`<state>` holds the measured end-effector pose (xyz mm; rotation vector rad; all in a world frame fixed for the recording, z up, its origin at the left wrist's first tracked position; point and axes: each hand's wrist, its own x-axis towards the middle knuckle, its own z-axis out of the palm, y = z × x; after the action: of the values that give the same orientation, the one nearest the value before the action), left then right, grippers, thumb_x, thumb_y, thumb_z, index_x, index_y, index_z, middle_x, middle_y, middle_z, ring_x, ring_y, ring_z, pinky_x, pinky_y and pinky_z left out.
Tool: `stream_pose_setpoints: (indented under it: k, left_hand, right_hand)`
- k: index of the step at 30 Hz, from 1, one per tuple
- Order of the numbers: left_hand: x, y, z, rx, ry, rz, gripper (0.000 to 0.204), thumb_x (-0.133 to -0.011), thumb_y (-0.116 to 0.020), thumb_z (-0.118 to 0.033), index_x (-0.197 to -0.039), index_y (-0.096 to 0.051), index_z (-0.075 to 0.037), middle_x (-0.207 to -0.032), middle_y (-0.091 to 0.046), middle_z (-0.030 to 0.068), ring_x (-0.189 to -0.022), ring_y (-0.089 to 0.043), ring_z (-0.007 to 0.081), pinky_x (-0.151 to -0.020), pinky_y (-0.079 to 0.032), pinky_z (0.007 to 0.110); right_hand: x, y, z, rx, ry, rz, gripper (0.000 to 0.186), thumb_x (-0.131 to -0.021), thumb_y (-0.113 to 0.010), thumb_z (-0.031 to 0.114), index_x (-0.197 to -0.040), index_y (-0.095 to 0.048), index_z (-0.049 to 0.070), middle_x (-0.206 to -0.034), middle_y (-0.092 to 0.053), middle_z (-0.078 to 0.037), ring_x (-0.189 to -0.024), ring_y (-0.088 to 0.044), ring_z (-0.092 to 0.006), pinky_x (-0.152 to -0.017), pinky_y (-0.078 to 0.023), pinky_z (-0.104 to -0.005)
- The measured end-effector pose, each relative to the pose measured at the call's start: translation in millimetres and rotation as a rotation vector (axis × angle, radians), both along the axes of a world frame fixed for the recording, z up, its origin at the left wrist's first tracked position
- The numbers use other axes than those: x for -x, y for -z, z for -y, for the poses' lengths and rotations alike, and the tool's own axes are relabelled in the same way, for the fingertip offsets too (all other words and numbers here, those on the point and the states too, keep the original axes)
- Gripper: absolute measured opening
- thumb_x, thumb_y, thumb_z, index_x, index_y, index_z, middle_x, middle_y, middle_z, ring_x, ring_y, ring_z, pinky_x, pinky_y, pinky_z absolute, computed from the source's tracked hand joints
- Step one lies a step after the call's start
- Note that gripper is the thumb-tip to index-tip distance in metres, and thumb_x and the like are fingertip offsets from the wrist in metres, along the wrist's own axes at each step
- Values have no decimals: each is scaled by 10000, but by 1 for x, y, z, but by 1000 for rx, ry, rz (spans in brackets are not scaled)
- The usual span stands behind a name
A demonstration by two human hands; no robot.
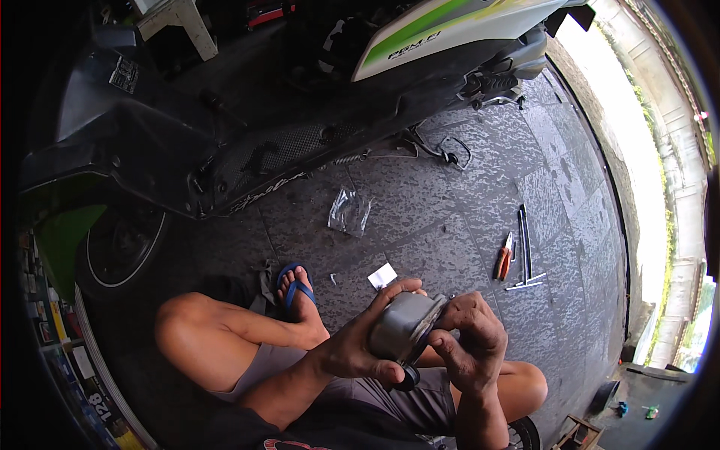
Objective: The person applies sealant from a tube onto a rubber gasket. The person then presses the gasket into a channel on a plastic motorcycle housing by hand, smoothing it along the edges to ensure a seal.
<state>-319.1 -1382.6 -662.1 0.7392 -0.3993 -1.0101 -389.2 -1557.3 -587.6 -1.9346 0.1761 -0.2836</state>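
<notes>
Above my lap my left hand is wrapped round a grey, rounded metal part. Its thumb lies along the near side and its fingers reach over the far side. A black round piece sticks out at the part's near end. At the part's right rim is my right hand, fingers curled and thumb bent in against the edge. Whether those fingers also pinch something small, I cannot make out. Just beyond my left hand a small white square lies on the floor.
A dark scooter with a green and white panel stands across the far side. Orange-handled pliers and a long T-handle wrench lie to the right on wet-looking tiles. A clear plastic bag rests ahead; boxes line the left.
</notes>
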Motion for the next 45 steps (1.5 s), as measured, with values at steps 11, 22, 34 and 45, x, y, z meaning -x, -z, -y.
stream_pose_setpoints:
  k: [11,22,34,45]
  left_hand:
    - [-1,2,-1,-17,22,-54,1237,-687,-913,-415,-1545,-106,-37,-1435,-357,126,-1360,-362,231,-1109,-322,367]
    - [-2,4,-2,-36,77,11,1237,-680,-913,-429,-1551,-119,-53,-1436,-348,136,-1361,-363,242,-1108,-320,364]
    - [6,16,1,-11,115,-202,1204,-717,-863,-488,-1550,-128,-24,-1386,-452,124,-1301,-453,213,-1078,-366,357]
    - [17,28,8,14,162,-105,1091,-791,-779,-535,-1540,-175,-20,-1423,-458,124,-1327,-446,208,-1124,-322,371]
  right_hand:
    - [-3,0,1,41,-69,-61,336,-645,-900,282,-826,-704,77,-839,-558,-29,-825,-536,-191,-732,-444,-331]
    - [2,7,-2,-171,70,-107,283,-691,-890,248,-761,-696,52,-788,-544,-16,-792,-516,-151,-702,-410,-299]
    - [-3,1,10,-155,63,-355,343,-875,-760,250,-693,-626,-7,-686,-524,-38,-686,-507,-128,-643,-393,-286]
    - [-44,21,-4,371,34,-150,753,-963,-364,630,-1364,-483,4,-1320,-504,-231,-1306,-399,-443,-1126,-257,-522]
